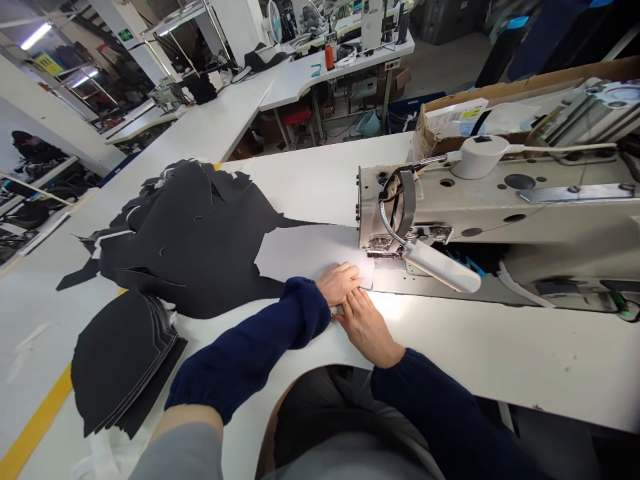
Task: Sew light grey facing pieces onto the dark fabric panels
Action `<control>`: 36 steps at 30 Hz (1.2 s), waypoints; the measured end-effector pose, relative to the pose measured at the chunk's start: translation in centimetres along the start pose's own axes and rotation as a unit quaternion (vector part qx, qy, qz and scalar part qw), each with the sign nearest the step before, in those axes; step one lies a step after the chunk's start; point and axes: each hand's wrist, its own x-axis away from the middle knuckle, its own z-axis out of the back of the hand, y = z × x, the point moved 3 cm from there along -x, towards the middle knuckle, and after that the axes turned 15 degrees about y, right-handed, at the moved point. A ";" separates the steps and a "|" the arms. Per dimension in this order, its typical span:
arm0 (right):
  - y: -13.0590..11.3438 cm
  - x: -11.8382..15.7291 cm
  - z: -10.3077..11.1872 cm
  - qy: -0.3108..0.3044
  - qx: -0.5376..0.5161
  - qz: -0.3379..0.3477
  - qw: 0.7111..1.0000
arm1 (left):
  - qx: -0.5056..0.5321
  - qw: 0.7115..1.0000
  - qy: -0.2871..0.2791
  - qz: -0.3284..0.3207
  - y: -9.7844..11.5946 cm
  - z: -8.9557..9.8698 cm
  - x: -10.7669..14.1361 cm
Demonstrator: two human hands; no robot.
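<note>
A light grey fabric piece (305, 250) lies flat on the table, its right end by the needle area of the sewing machine (425, 213). My left hand (340, 283) rests on its near right corner, fingers curled down onto it. Just nearer to me, my right hand (369, 327) has its fingers pressed together at the same edge, fingertips touching the left hand. What lies beneath the fingers is partly hidden. A heap of dark fabric (195, 233) spreads left of the light piece and touches its left end.
A stack of dark cut pieces (125, 360) lies at the left on the white table (500, 353). A white lamp (443, 267) hangs by the machine head. Behind the machine stands a cardboard box (425, 130); another worktable (350, 67) is farther back.
</note>
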 end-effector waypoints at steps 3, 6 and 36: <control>0.4 -0.7 0.0 0.000 0.007 0.005 1.000 | -0.007 1.000 -0.012 0.007 -0.1 0.1 -0.7; 0.7 -1.2 -0.1 0.015 0.013 0.004 1.000 | -0.010 1.000 -0.018 0.011 -0.3 0.2 -1.3; 4.8 1.5 3.0 0.072 -0.022 -0.103 0.992 | -0.032 0.998 -0.011 0.059 -3.5 -0.4 -5.2</control>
